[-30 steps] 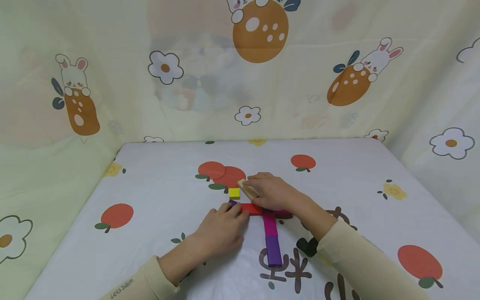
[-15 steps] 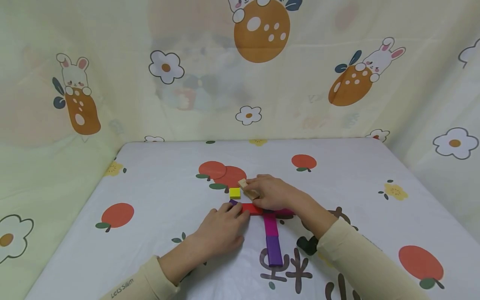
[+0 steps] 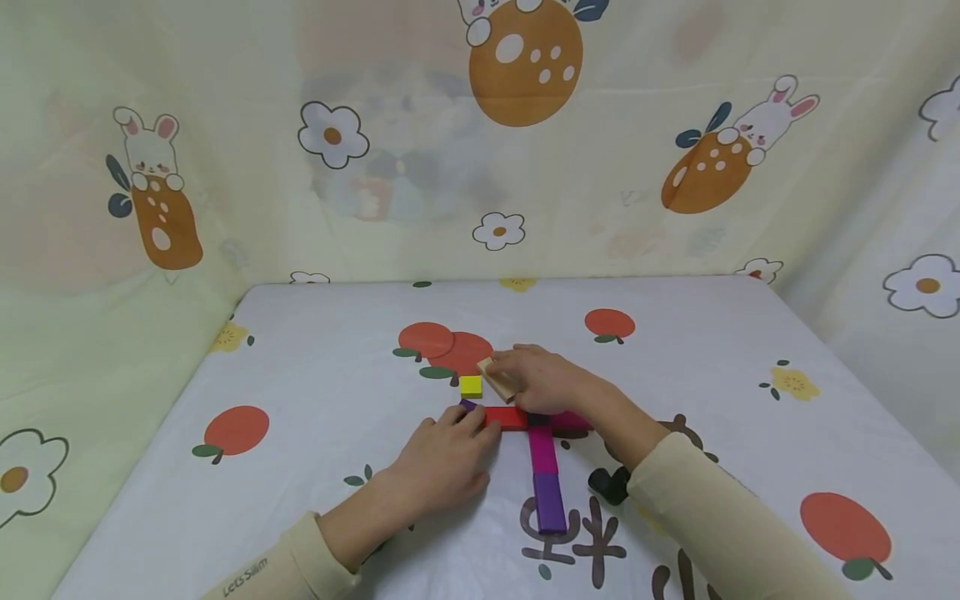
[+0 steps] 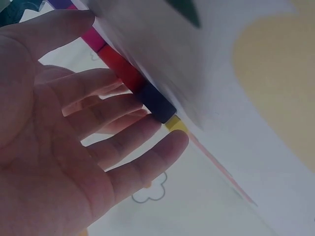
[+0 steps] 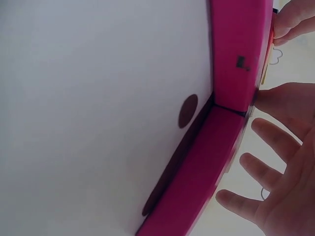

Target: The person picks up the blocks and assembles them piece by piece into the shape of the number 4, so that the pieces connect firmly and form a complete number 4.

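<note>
In the head view my left hand (image 3: 442, 458) rests at the left end of a row of toy blocks. Its fingertips touch a dark blue-purple block (image 4: 156, 102) and a red block (image 3: 505, 418); in the left wrist view the fingers look nearly straight. Beyond the row, my right hand (image 3: 547, 382) holds a plain wooden block (image 3: 497, 382) between thumb and fingers, lying slantwise. A small yellow block (image 3: 471, 387) is left of it. Magenta blocks (image 5: 242, 64) meet at a corner below my right hand, and a purple block (image 3: 550, 503) ends the near stem.
A white cloth printed with fruit and flowers covers the table (image 3: 315, 367). Dark green block-like pieces (image 3: 609, 486) lie beside the right sleeve, partly hidden by it. A patterned curtain (image 3: 405, 208) stands behind the table.
My right fingers shift slightly on the wooden block, and its tilt changes a little. The right forearm moves slightly left, baring a dark spot at the row's junction. The left hand stays in place.
</note>
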Demonstrator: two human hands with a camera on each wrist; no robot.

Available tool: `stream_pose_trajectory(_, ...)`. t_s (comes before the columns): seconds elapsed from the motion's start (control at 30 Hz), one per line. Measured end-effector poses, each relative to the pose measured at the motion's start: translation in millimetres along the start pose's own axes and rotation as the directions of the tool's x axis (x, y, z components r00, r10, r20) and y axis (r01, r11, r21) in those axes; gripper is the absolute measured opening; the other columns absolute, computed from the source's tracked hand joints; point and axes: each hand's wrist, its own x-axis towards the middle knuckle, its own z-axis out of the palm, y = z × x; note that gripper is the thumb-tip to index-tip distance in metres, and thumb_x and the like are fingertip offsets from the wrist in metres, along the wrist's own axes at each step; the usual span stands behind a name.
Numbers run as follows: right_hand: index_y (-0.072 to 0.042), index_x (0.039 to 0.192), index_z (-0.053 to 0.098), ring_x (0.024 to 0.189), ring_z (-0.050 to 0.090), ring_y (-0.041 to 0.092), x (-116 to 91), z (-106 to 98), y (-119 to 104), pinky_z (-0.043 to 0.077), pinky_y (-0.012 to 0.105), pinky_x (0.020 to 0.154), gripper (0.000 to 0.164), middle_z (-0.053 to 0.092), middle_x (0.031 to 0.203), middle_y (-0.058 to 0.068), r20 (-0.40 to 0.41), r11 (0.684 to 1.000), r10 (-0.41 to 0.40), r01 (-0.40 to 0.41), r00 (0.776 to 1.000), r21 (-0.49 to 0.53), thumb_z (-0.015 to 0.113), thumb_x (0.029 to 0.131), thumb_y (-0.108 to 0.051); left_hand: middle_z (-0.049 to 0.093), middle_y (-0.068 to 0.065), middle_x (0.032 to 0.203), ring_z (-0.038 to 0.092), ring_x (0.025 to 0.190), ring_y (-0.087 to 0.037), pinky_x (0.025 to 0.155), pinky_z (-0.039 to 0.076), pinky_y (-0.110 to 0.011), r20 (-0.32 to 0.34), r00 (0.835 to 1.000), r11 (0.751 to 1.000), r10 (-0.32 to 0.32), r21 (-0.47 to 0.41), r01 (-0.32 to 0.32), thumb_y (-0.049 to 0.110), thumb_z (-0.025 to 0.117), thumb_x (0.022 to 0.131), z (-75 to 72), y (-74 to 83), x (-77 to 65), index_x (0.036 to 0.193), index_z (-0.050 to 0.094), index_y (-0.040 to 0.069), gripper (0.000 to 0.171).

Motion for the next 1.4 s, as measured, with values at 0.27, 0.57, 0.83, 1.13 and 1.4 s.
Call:
stream_pose_trajectory(0.27, -0.021, 0.151, 0.056, 0.149, 0.035, 0.038, 9, 0, 1, 0.052, 0.057, 0.104, 0.071, 0.047, 0.161, 0.006, 0.005, 0.999, -0.002, 0.001, 1.0, 0.035, 0.072, 0.084, -0.004, 0.059, -0.007, 0.145, 0.056, 0.129, -0.028, 0.089, 0.06, -0.045, -0.009, 1.0, 1.0, 0.011, 0.016, -0.01, 0.042, 0.077, 0.09, -0.3, -0.7, -0.2, 0.143, 0.061, 0.018, 0.06)
stream_pose_trajectory(0.57, -0.021, 0.151, 0.055, 0.154, 0.027, 0.04, 14, -2, 0, 0.047, 0.062, 0.109, 0.072, 0.045, 0.162, 0.004, 0.023, 0.999, 0.007, -0.008, 1.0, 0.052, 0.072, 0.083, -0.005, 0.059, -0.006, 0.145, 0.056, 0.13, -0.028, 0.089, 0.059, -0.045, 0.006, 1.0, 1.0, 0.002, 0.006, -0.002, 0.042, 0.078, 0.09, -2.2, -0.3, 0.2, 0.143, 0.061, 0.018, 0.061)
stream_pose_trajectory(0.83, -0.022, 0.152, 0.054, 0.153, 0.03, 0.037, 16, -2, 0, 0.048, 0.061, 0.107, 0.073, 0.047, 0.16, 0.003, 0.02, 1.0, 0.0, -0.001, 1.0, 0.023, 0.071, 0.083, -0.007, 0.058, -0.006, 0.146, 0.055, 0.131, -0.028, 0.092, 0.059, -0.045, 0.03, 0.999, 1.0, -0.012, -0.007, 0.012, 0.043, 0.078, 0.09, -4.0, 0.5, 2.5, 0.144, 0.06, 0.019, 0.062)
stream_pose_trajectory(1.13, -0.019, 0.152, 0.054, 0.153, 0.031, 0.039, 16, 0, 1, 0.04, 0.064, 0.114, 0.071, 0.047, 0.161, 0.005, -0.001, 1.0, -0.015, 0.015, 1.0, 0.002, 0.07, 0.084, -0.012, 0.057, -0.005, 0.147, 0.054, 0.132, -0.027, 0.093, 0.058, -0.045, 0.047, 0.999, 1.0, -0.016, -0.004, 0.016, 0.043, 0.076, 0.091, -2.8, 1.0, 4.1, 0.146, 0.059, 0.02, 0.062)
stream_pose_trajectory(1.4, -0.02, 0.153, 0.053, 0.153, 0.031, 0.038, 16, 0, 0, 0.042, 0.062, 0.113, 0.069, 0.046, 0.161, 0.006, -0.008, 1.0, 0.0, 0.0, 1.0, 0.011, 0.071, 0.086, -0.014, 0.056, -0.005, 0.148, 0.054, 0.132, -0.027, 0.092, 0.058, -0.045, 0.045, 0.999, 1.0, -0.019, 0.007, 0.018, 0.044, 0.076, 0.09, -2.9, 0.5, 3.9, 0.146, 0.058, 0.02, 0.063)
